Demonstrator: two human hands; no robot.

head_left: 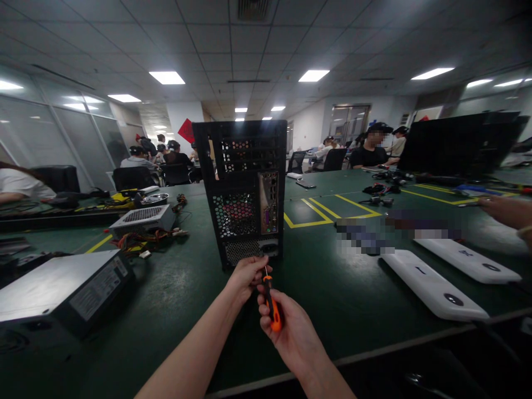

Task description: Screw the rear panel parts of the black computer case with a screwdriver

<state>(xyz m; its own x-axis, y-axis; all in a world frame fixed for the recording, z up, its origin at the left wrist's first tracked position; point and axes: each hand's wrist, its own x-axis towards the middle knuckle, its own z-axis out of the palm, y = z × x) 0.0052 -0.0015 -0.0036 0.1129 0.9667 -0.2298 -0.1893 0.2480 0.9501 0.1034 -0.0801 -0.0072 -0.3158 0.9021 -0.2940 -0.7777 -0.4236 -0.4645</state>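
A black computer case [249, 188] stands upright on the green table, its back with honeycomb vents and port panel facing me. My right hand [286, 321] is wrapped round the orange and black handle of a screwdriver [272, 310], its thin shaft pointing up toward the lower back of the case. At the shaft's tip, my left hand [245, 274] is closed in a pinch, close to the case's bottom edge. Whatever lies between those fingertips is too small to make out. Just above them is the power supply [269, 247] built into the case.
On the left lie a large power supply unit [62, 288] and a smaller one [143, 218] with loose cables [145, 238]. Two white devices [432, 282] rest on the right. Beyond are a dark monitor [453, 144] and seated people; another person's hand [505, 210] reaches in at right.
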